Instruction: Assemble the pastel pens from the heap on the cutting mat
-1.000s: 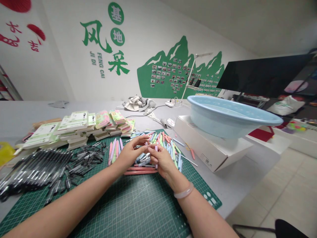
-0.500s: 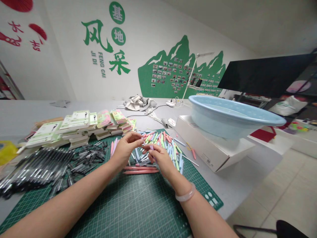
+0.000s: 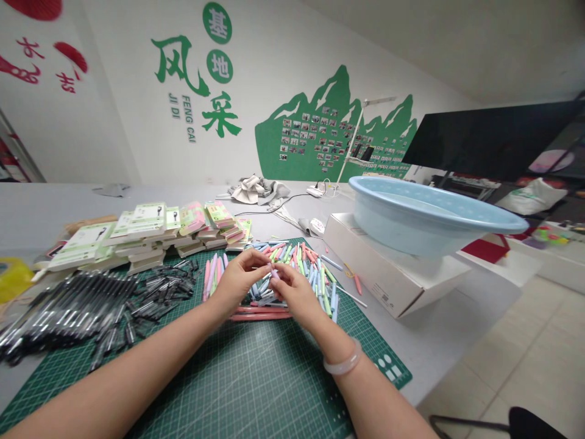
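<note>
My left hand (image 3: 240, 281) and my right hand (image 3: 296, 292) meet above a heap of pastel pens (image 3: 307, 262) on a green cutting mat (image 3: 242, 381). Between their fingertips is a small pale lilac pen part (image 3: 275, 274), partly hidden by my fingers. Several pink pens (image 3: 260, 316) lie side by side just below my hands. A jade-like bangle (image 3: 342, 360) circles my right wrist. To the left of my left hand lie loose black pen parts (image 3: 164, 285), with a large group of black pens (image 3: 75, 312) beyond them.
Stacked green-and-white packaged cards (image 3: 141, 235) stand behind the mat. To the right, a pale blue plastic basin (image 3: 425, 213) sits on a white cardboard box (image 3: 384, 262). A power strip (image 3: 314, 191) and crumpled cloth (image 3: 256, 190) lie farther back.
My hands have drawn closer together, and the lilac pen part has shifted left and up between my fingertips. The heap and the basin look unmoved apart from a slight shift of the view.
</note>
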